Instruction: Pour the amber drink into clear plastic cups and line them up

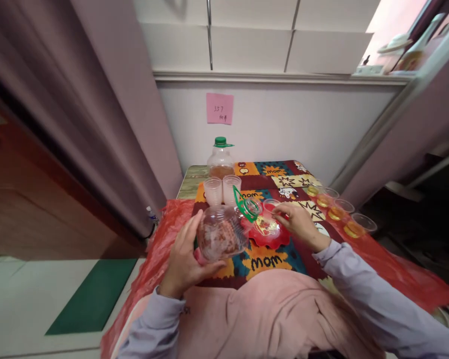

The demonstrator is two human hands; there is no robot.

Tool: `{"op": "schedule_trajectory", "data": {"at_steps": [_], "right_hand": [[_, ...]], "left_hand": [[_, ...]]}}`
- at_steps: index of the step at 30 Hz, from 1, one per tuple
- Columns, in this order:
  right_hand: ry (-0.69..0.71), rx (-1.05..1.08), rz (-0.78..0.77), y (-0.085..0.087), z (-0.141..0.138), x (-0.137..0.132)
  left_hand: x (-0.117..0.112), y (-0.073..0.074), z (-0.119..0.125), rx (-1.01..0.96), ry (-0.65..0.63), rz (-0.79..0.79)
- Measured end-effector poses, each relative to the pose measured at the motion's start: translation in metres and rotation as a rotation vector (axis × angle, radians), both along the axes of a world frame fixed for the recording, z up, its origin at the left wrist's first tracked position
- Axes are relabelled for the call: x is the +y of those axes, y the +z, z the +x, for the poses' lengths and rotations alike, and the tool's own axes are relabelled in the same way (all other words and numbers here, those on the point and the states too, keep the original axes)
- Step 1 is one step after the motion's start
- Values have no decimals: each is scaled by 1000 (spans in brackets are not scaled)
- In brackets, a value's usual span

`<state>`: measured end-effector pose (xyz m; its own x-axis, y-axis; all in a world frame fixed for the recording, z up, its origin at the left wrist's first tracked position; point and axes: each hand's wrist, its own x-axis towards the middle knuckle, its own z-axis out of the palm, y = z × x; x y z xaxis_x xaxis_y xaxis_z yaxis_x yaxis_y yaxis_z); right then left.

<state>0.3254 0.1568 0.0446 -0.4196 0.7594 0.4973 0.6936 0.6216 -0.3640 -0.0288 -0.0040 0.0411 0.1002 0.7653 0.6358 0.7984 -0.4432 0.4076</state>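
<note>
My left hand (187,259) is wrapped round a clear plastic jug (222,232) with a green ring handle at its neck. The jug lies tilted, its uncapped mouth pointing right. My right hand (301,224) grips a clear plastic cup (271,205) by its side, close to the jug's mouth. Beneath them a red scalloped plate (271,239) rests on the patterned tablecloth. How much liquid is in the held cup I cannot tell.
Two stacks of clear cups (213,192) stand behind the jug. A second jug (220,162) with a green cap is at the back. Several cups of yellow liquid (336,210) line the table's right side. Red plastic sheeting (153,269) hangs over the left edge.
</note>
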Motion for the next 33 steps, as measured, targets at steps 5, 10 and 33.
{"op": "schedule_trajectory", "data": {"at_steps": [5, 10, 33], "right_hand": [[-16, -48, -108, -41, 7, -3], [-24, -43, -139, -52, 2, 4], [35, 71, -115, -56, 2, 3]], "left_hand": [[3, 2, 2, 6, 31, -44], [6, 4, 4, 26, 31, -58], [10, 12, 9, -26, 55, -159]]}}
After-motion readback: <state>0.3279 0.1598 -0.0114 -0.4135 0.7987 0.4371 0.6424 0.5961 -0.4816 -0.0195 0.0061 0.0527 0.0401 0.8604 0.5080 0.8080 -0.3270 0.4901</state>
